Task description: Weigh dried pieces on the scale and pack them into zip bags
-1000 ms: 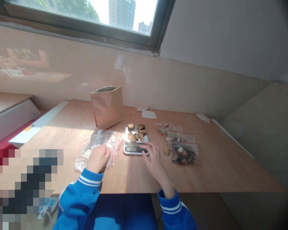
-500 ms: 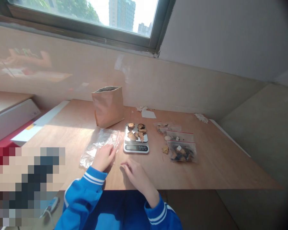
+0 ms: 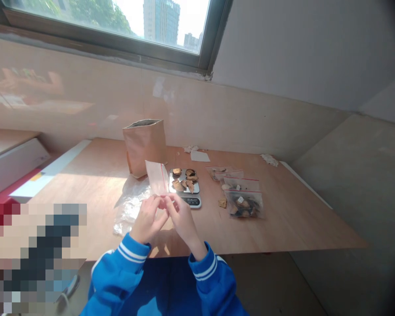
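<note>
My left hand (image 3: 147, 220) and my right hand (image 3: 181, 218) meet above the wooden table (image 3: 283, 219), both pinching the lower edge of a small clear zip bag (image 3: 157, 177) with a red seal line, held upright. Just behind it stands a small kitchen scale (image 3: 186, 192) with several brown dried pieces (image 3: 184, 179) on its steel platform. A pile of empty clear bags (image 3: 131, 204) lies on the table left of my hands.
A brown paper bag (image 3: 145, 146) stands open behind the scale. Filled zip bags (image 3: 243, 198) lie right of the scale, with one loose brown piece (image 3: 222, 203) beside them. Paper scraps (image 3: 199, 155) lie near the wall. White boxes (image 3: 16, 162) sit at left.
My right hand left the scale's buttons and came to my left hand. Together they lifted one clear bag off the pile and raised it upright.
</note>
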A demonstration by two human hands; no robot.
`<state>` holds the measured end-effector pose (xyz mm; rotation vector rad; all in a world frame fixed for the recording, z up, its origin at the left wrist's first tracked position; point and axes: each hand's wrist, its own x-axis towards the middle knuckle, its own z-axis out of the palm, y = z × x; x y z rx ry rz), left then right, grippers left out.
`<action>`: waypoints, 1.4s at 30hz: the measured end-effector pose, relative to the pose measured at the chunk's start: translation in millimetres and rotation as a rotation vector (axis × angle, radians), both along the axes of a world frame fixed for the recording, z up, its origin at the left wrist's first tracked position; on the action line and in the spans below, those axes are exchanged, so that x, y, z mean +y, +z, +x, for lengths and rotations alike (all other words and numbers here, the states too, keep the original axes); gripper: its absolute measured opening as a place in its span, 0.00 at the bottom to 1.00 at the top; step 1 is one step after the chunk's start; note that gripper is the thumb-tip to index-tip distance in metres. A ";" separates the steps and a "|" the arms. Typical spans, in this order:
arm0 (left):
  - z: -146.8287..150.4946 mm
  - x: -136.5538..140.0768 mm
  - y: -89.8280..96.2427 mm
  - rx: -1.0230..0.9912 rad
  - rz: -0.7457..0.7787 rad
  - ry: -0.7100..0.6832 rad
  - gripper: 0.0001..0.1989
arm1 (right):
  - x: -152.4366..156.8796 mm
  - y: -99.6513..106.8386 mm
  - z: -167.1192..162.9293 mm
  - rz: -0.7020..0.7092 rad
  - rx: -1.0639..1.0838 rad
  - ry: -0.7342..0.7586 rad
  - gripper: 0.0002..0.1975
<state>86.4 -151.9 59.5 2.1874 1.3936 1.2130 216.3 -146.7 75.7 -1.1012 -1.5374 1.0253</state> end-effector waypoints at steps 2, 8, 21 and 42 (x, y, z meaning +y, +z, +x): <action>-1.3 -1.3 1.3 -0.076 -0.021 -0.010 0.08 | -0.5 0.5 1.9 0.033 -0.025 -0.005 0.16; -2.7 6.7 -1.1 -0.291 -0.105 0.017 0.11 | -5.3 7.1 6.7 0.179 -0.186 0.022 0.17; 2.9 32.9 15.2 -0.499 -0.012 0.219 0.16 | 21.1 5.8 33.6 -0.004 0.061 -0.300 0.13; 5.1 84.5 -19.7 -0.715 -0.290 0.335 0.17 | 57.4 -37.7 96.1 0.362 -0.730 -0.155 0.16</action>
